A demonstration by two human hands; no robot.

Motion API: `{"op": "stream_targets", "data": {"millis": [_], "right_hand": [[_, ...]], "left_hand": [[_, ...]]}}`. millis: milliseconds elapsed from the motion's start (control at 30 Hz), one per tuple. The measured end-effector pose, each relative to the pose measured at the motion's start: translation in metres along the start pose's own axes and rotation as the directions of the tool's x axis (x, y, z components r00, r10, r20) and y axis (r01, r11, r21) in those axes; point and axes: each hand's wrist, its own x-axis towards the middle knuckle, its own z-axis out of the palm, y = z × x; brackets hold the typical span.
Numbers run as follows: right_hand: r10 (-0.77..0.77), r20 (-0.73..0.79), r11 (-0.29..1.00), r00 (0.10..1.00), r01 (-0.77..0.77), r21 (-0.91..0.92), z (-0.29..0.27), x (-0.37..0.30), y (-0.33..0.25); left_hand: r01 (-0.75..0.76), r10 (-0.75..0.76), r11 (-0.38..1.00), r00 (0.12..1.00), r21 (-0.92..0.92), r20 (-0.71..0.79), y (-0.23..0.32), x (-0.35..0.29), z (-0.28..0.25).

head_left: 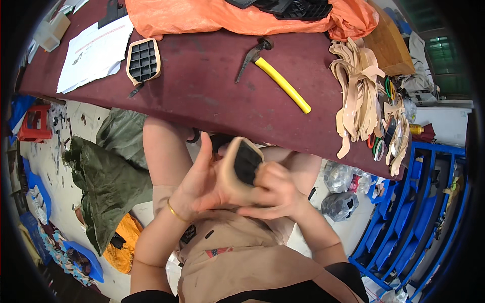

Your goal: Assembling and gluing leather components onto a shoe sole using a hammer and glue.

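Observation:
Over my lap, below the table edge, is a shoe heel (234,174) with a tan outer wall and a black inner face. My left hand (202,179) supports it from the left, thumb pointing up and the other fingers partly behind it. Curled at its right edge are the fingers of my right hand (275,192), somewhat smeared by motion. A similar heel piece (144,60), with a black gridded hollow and a tan rim, lies on the table at the left. Farther right rests a hammer (280,81) with a yellow handle.
Tan strips (356,96) hang in a bundle at the right of the maroon table (202,76). Printed papers (93,53) lie at the left. An orange sheet (202,20) with black parts covers the back. Blue racks (404,222) stand right; green sacking (108,177) lies left.

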Motion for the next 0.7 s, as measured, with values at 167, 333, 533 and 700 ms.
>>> {"op": "stream_targets", "data": {"millis": [167, 333, 533, 700], "right_hand": [[0.280, -0.388, 0.888, 0.878, -0.390, -0.243, 0.020, 0.000, -0.005], [0.794, 0.466, 0.050, 0.389, -0.807, 0.589, 0.011, -0.013, 0.002], [0.736, 0.328, 0.360, 0.593, -0.752, 0.553, 0.025, -0.033, 0.014], [0.737, 0.351, 0.455, 0.578, -0.808, 0.374, 0.014, -0.030, 0.011]], "left_hand": [[-0.430, 0.425, 0.893, 0.903, 0.130, 0.064, 0.002, 0.002, 0.015], [-0.607, 0.586, 0.721, 0.791, 0.333, 0.174, -0.012, 0.005, 0.017], [-0.663, 0.666, 0.609, 0.725, 0.436, 0.174, -0.015, 0.012, 0.009], [-0.652, 0.644, 0.714, 0.755, 0.256, 0.125, -0.011, 0.019, 0.006]]}}
